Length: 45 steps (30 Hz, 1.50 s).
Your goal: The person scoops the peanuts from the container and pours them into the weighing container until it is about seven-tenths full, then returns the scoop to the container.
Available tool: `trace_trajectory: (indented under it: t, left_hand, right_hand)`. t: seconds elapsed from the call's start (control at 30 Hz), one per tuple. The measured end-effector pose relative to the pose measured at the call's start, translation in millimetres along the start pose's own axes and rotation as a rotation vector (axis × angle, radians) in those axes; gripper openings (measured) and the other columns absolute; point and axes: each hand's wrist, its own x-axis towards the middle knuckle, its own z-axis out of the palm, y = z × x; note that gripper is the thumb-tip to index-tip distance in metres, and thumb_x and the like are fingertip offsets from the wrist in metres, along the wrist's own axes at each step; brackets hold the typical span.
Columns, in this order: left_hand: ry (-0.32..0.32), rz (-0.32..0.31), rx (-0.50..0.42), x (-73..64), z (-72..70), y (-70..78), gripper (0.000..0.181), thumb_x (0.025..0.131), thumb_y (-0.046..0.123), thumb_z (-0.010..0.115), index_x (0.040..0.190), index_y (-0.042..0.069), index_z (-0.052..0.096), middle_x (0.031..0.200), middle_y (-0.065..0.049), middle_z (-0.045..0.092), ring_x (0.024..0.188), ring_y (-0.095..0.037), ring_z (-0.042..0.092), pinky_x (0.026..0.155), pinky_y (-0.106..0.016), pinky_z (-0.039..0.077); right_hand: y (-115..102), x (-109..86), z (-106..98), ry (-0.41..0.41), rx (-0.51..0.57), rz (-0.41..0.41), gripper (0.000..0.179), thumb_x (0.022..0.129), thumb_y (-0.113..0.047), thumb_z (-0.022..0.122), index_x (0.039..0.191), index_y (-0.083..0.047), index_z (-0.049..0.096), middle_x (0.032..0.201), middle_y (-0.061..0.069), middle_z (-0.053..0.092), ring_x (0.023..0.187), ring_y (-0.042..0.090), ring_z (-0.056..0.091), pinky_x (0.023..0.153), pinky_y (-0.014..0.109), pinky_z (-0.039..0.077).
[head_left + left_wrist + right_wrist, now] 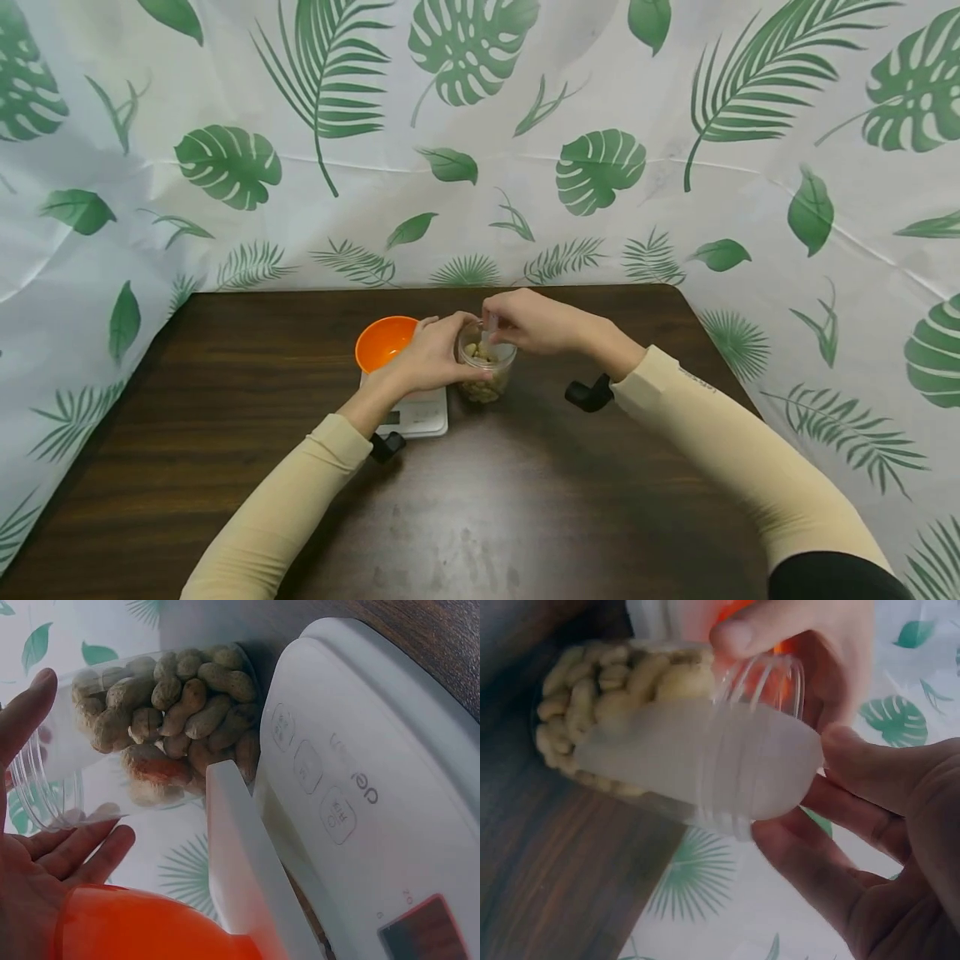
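A clear jar (501, 377) part filled with unshelled peanuts (184, 709) stands on the table just right of the scale. My left hand (433, 354) grips it round the neck, thumb on the near side and fingers on the far side. From above, my right hand (543, 322) pinches the rounded end of a translucent white plastic piece (769, 761) at the jar's mouth. The long flat part of that piece reaches down inside, among the peanuts. On the white kitchen scale (427, 417) sits an orange bowl (381, 340), partly covered by my left hand.
The dark wooden table (450, 517) runs back to a white leaf-print sheet (510, 208). Close beside the jar is the scale's edge, with the bowl behind my left wrist. Black wrist mounts (588, 395) stick out under both wrists.
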Motion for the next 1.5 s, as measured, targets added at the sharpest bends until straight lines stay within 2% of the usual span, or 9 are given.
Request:
trace_trajectory:
  t: [0.13,0.27,0.47,0.67,0.8,1.1,1.27,1.37,1.5]
  left_hand:
    - [-0.01,-0.008,0.0,0.4,-0.2,1.0,0.083,0.083,0.052,0.083,0.144,0.006,0.05,0.132,-0.005,0.062,0.12,-0.021,0.06,0.118,-0.058,0.016]
    - [-0.007,-0.014,0.005,0.3,-0.6,1.3,0.084,0.083,0.052,0.084,0.144,0.006,0.05,0.132,-0.006,0.063,0.12,-0.022,0.06,0.118,-0.058,0.016]
    - [-0.006,-0.015,0.004,0.7,0.5,1.5,0.084,0.082,0.052,0.084,0.144,0.007,0.05,0.133,-0.006,0.062,0.12,-0.022,0.06,0.118,-0.058,0.016]
    - [-0.011,-0.02,0.001,0.2,-1.0,2.6,0.086,0.082,0.052,0.084,0.145,0.006,0.049,0.133,-0.008,0.063,0.121,-0.024,0.06,0.117,-0.059,0.016]
    - [-0.014,-0.029,-0.002,0.4,-1.9,1.9,0.085,0.082,0.051,0.085,0.145,0.006,0.049,0.134,-0.009,0.063,0.12,-0.024,0.059,0.117,-0.059,0.016]
    - [0.014,-0.057,0.047,3.0,0.0,0.6,0.088,0.079,0.054,0.086,0.145,0.007,0.05,0.133,-0.006,0.063,0.12,-0.023,0.058,0.115,-0.058,0.02]
    - [0.038,-0.057,0.049,3.7,-0.1,-0.3,0.088,0.078,0.054,0.087,0.143,0.007,0.051,0.131,-0.006,0.064,0.118,-0.022,0.058,0.114,-0.058,0.02]
    - [0.04,-0.052,0.058,3.8,-1.0,-0.3,0.087,0.078,0.054,0.087,0.142,0.007,0.051,0.131,-0.005,0.064,0.119,-0.022,0.059,0.114,-0.058,0.02]
    - [0.039,-0.048,0.062,3.5,-1.9,-0.6,0.087,0.079,0.054,0.087,0.143,0.006,0.051,0.13,-0.006,0.065,0.118,-0.023,0.059,0.114,-0.058,0.02]
  right_hand:
    - [5,-7.3,2,0.087,0.048,0.017,0.008,0.097,-0.008,0.072,0.103,-0.006,0.067,0.097,0.0,0.067,0.082,0.014,0.066,0.071,0.034,0.056]
    - [8,-10.9,6,0.148,0.092,0.037,0.01,0.097,-0.008,0.073,0.105,-0.006,0.066,0.101,0.003,0.068,0.091,0.018,0.071,0.073,0.034,0.059]
    - [6,-13.9,17,0.231,0.076,0.033,0.01,0.097,-0.008,0.072,0.104,-0.004,0.067,0.102,0.005,0.069,0.092,0.02,0.072,0.076,0.034,0.058]
    - [4,-16.5,25,0.345,0.114,0.089,0.01,0.097,-0.009,0.073,0.104,-0.006,0.067,0.1,0.005,0.07,0.091,0.021,0.072,0.071,0.035,0.058]
    - [3,-15.9,33,0.39,0.121,0.088,0.011,0.097,-0.009,0.073,0.105,-0.006,0.067,0.1,0.005,0.071,0.092,0.019,0.072,0.072,0.034,0.058]
    - [10,-26.7,52,0.603,0.184,0.132,0.014,0.097,-0.013,0.073,0.109,-0.006,0.069,0.099,0.005,0.072,0.074,0.014,0.066,0.06,0.034,0.052]
    - [11,-30.3,53,0.66,0.222,0.16,0.014,0.097,-0.014,0.073,0.109,-0.008,0.069,0.098,0.005,0.073,0.073,0.016,0.067,0.059,0.033,0.051]
    - [13,-31.4,56,0.661,0.247,0.187,0.013,0.098,-0.013,0.073,0.11,-0.008,0.07,0.099,0.005,0.073,0.072,0.019,0.069,0.059,0.033,0.052]
    - [14,-31.3,62,0.64,0.293,0.185,0.014,0.098,-0.012,0.072,0.111,-0.006,0.069,0.103,0.008,0.072,0.079,0.023,0.073,0.066,0.037,0.057]
